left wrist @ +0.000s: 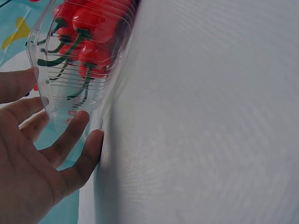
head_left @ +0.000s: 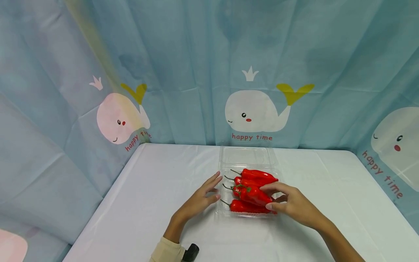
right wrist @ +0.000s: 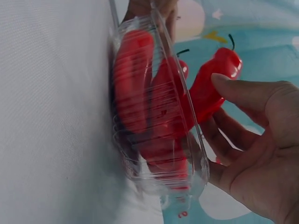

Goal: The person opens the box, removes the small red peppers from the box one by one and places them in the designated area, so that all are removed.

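A clear plastic clamshell box holds several glossy red peppers with green stems, most of the stems toward its left side. My right hand pinches one red pepper above the others. In the right wrist view, the thumb lies on this pepper, fingers behind it, as it leans over the box's rim. At the box's left side is my left hand, fingers spread. The left wrist view has these fingers fairly straight, close along the ribbed end of the box.
The box's clear lid lies folded back toward the curtain, which is blue with white whales. A white cloth covers the table. Close to the left sleeve is a black object at the front.
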A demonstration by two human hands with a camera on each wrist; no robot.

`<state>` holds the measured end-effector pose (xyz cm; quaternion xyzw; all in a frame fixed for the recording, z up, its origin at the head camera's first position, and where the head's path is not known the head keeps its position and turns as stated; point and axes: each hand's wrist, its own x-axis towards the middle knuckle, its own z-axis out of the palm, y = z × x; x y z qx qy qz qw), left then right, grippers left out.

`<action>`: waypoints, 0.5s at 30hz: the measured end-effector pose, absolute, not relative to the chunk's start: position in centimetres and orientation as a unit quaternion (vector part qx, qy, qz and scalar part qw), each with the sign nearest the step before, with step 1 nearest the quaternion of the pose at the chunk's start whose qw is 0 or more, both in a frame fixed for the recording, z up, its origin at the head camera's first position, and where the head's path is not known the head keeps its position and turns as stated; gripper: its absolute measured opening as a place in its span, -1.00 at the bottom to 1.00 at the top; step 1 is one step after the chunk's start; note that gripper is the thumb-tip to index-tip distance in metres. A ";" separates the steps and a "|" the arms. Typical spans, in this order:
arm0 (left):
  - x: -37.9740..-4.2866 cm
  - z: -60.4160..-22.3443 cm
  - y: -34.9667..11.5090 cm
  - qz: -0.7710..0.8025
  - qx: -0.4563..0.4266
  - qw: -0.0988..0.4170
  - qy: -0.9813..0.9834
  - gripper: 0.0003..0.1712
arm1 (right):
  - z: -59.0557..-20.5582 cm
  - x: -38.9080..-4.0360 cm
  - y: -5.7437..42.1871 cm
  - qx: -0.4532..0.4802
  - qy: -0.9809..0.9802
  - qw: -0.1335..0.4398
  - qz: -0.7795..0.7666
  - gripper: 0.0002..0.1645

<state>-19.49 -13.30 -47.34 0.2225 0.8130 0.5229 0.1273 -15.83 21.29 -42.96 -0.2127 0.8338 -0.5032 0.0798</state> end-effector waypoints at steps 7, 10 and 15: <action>-19.5 -47.2 -13.4 0.521 0.229 0.123 0.813 -0.26 | -42.7 -16.1 21.5 -0.195 0.834 0.042 -0.514 -0.47; -19.4 -47.1 -13.3 0.522 0.229 0.124 0.812 -0.26 | -42.8 -16.3 21.8 -0.192 0.830 0.024 -0.523 -0.45; -19.3 -47.1 -13.2 0.521 0.225 0.126 0.813 -0.26 | -42.5 -16.6 22.3 -0.181 0.828 -0.002 -0.530 -0.43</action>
